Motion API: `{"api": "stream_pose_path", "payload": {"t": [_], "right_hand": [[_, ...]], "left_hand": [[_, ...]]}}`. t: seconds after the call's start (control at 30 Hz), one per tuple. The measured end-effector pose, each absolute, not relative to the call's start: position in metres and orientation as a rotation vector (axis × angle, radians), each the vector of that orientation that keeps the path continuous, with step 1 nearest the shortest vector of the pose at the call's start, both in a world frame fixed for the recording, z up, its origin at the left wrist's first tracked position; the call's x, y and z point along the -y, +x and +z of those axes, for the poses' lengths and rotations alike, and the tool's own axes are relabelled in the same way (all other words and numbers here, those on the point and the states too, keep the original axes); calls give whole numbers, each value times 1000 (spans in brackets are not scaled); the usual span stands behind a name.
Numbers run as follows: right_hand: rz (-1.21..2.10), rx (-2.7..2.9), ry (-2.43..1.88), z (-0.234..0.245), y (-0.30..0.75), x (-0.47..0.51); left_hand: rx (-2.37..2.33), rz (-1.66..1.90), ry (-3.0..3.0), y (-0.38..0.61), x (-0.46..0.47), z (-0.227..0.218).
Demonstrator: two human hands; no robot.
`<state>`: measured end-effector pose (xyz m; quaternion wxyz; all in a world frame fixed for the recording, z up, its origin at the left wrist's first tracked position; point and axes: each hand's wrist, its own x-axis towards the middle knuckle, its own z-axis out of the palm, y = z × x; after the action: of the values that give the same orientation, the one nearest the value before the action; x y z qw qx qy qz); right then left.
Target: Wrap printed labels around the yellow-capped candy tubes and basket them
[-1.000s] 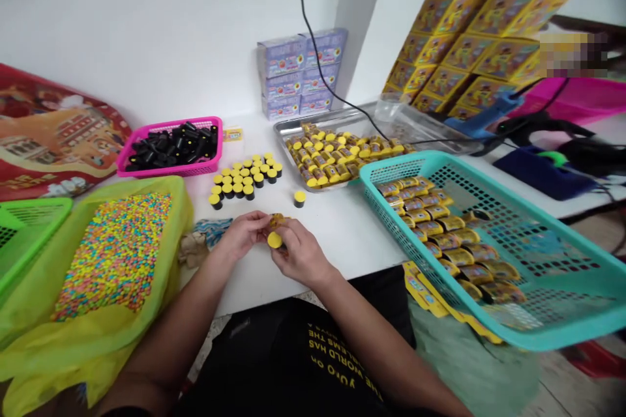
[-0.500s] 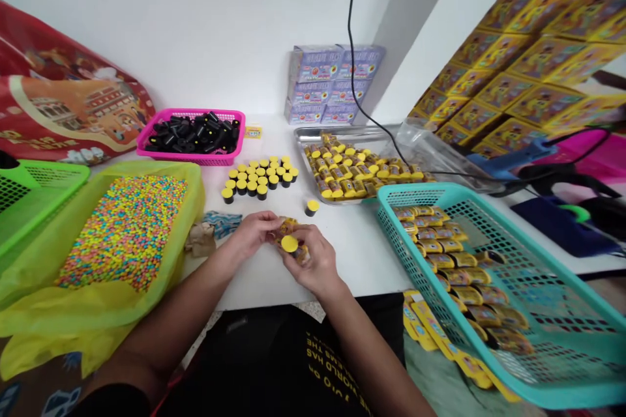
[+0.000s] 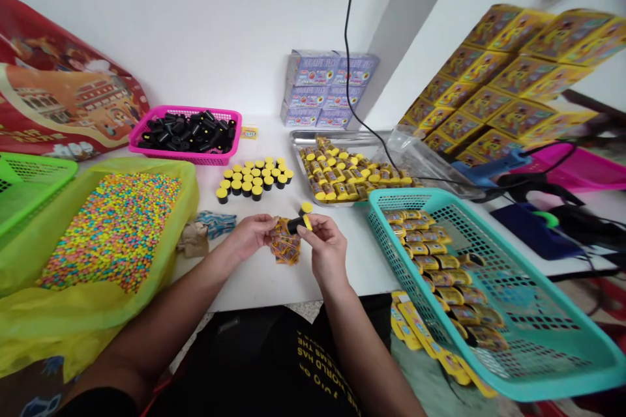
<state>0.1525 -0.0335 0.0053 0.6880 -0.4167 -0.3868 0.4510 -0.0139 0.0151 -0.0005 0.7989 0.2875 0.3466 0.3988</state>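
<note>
The person's forearms reach in over the front edge of the white table [image 3: 362,254], with the left hand [image 3: 252,236] and right hand [image 3: 325,249] close together above it. Both hands are closed in a pinch. The right fingertips [image 3: 308,225] grip the yellow-capped end of a black cylinder [image 3: 296,225], which lies sideways between the hands, and the left fingers [image 3: 271,227] pinch a printed foil wrapper [image 3: 284,244] that hangs down just below it. Left of the hands, a crumpled paper scrap [image 3: 193,239] and a blue wrapper scrap [image 3: 215,223] sit near the rim of a yellow-green bag [image 3: 112,313] of colored candy beads [image 3: 112,228]. A standing capped cylinder [image 3: 306,207] is just beyond the right hand, and a cluster of capped cylinders [image 3: 252,179] is farther back. The teal basket [image 3: 391,241] of wrapped rolls [image 3: 430,254] stands well right of the right hand. Beyond are a pink basket [image 3: 176,155] of black cylinders [image 3: 188,132] and a steel tray [image 3: 298,137] of wrapped rolls [image 3: 352,176].
</note>
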Motion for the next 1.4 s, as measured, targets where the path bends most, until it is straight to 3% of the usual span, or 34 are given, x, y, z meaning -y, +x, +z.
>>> {"api": "stream_pose_path", "payload": {"t": [0.8, 1.03, 1.4], "right_hand": [[1049, 1018, -1022, -5, 150, 26], [665, 1401, -1200, -4, 139, 34], [709, 1379, -1152, -9, 133, 38]], "left_hand": [[-843, 888, 880, -13, -9, 6], [-669, 835, 695, -10, -5, 4], [-657, 925, 617, -8, -1, 6]]}}
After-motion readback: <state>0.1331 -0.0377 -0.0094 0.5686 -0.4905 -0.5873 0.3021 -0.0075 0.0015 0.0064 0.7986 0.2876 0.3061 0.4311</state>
